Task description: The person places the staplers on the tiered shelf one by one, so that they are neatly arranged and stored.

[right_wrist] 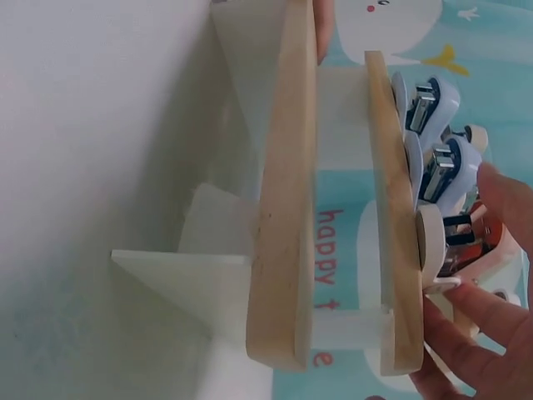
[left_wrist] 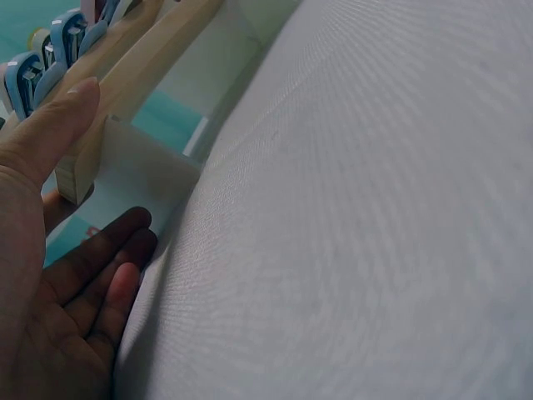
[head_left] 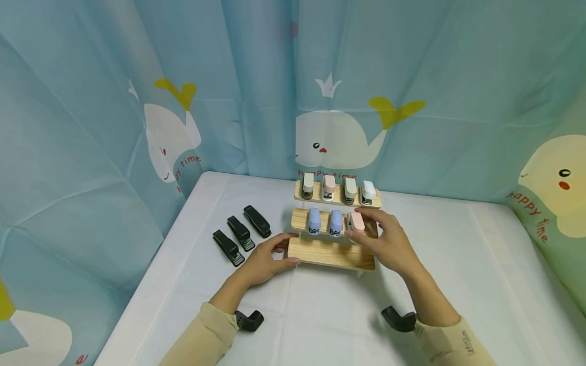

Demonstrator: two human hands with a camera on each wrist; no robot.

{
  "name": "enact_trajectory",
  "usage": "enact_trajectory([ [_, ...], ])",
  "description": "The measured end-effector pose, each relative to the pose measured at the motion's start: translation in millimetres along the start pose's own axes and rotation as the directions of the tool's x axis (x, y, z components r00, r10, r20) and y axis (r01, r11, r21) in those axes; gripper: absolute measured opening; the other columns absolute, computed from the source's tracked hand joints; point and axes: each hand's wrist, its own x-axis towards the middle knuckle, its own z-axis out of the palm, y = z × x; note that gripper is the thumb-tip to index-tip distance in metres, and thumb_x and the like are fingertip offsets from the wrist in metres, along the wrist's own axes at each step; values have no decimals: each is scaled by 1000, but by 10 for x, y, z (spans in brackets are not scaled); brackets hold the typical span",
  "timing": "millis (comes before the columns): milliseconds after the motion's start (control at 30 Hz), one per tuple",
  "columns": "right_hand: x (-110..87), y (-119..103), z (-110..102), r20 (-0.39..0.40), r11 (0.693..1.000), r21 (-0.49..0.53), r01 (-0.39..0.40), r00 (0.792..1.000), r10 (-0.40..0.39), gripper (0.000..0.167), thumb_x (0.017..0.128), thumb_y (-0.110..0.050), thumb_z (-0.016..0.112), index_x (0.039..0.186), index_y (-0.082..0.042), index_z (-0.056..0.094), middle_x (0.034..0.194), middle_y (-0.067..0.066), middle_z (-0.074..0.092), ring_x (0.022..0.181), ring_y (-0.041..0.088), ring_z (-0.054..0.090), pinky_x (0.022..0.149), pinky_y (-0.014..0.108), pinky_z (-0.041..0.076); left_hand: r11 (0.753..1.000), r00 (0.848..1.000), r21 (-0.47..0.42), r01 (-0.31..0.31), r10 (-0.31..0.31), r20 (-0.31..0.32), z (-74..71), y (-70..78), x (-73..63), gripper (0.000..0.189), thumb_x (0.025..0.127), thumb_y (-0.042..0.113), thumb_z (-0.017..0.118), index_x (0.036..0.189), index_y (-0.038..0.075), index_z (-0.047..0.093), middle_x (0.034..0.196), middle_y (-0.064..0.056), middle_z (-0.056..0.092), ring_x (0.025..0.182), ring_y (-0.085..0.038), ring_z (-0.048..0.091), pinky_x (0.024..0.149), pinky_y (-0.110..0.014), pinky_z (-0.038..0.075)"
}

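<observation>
A three-tier stand with wooden shelves [head_left: 329, 252] and pale supports stands mid-table. My left hand [head_left: 267, 258] grips the left end of its bottom shelf, thumb over the board [left_wrist: 71, 171] and other fingers lower down, near the white surface. At the right end of the middle shelf, my right hand [head_left: 389, 241] pinches a small pink stapler [head_left: 356, 222] between thumb and fingers; its base [right_wrist: 430, 242] is right at the board. Two blue mini staplers [head_left: 314, 221] sit to its left on that shelf. The bottom shelf carries nothing.
Along the top shelf stand several mini staplers: two greyish [head_left: 308, 185], one pink [head_left: 328, 184] and one white [head_left: 368, 192]. Three black staplers [head_left: 241, 233] lie in a slanted row left of the stand. A blue whale-print curtain [head_left: 265, 101] hangs behind the white table [head_left: 458, 254].
</observation>
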Motion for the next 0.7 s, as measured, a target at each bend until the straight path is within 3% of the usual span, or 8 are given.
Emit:
enact_trajectory([
  [233, -49, -64, 33, -34, 993, -58, -101, 995, 99, 65, 92, -43, 79, 146, -11, 59, 146, 18, 58, 135, 42, 46, 106, 64, 38, 1000, 1000, 0, -7, 7, -3, -2, 2, 3, 66, 89, 46, 82, 147, 32, 54, 143, 2, 62, 129, -21, 61, 113, -43, 49],
  [567, -69, -88, 46, -53, 990, -82, -119, 992, 114, 67, 93, -44, 77, 147, -10, 57, 140, 18, 59, 127, 38, 51, 94, 51, 42, 1000, 1000, -2, -22, 22, -4, 1, -13, 10, 65, 89, 44, 82, 147, 32, 55, 142, 4, 63, 128, -19, 61, 113, -43, 49],
  [700, -63, -87, 38, -57, 990, -88, -111, 993, 106, 65, 94, -43, 77, 146, -10, 58, 136, 17, 60, 117, 34, 54, 88, 44, 41, 1000, 1000, 0, -22, 22, -1, 0, -13, 10, 65, 89, 44, 82, 147, 31, 55, 142, 4, 63, 128, -19, 61, 113, -42, 49],
])
